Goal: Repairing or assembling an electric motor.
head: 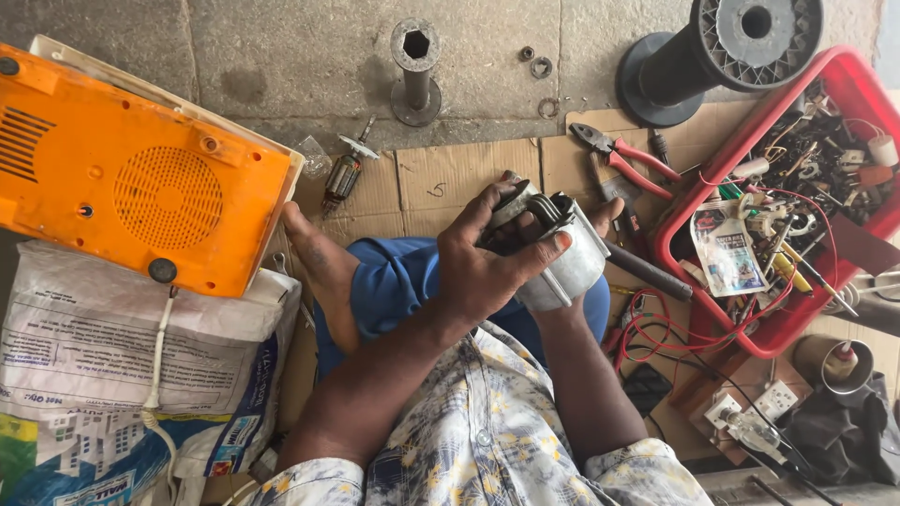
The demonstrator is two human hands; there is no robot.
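Gripping a grey motor housing (562, 258), left hand (487, 267) clasped over it, right hand (600, 217) mostly hidden, likewise holding.

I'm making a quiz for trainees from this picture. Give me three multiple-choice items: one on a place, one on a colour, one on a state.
1. Where do the pliers lie?
A. on the cardboard by the red tray
B. on the orange case
C. in the person's lap

2. What colour is the big plastic case at upper left?
A. green
B. orange
C. white

3. How is the metal motor housing held?
A. lying loose on the floor
B. in both hands
C. clamped in a vise

Answers: 1 A, they rest beside the tray; 2 B, plainly orange; 3 B, left hand over it, right hand beneath.
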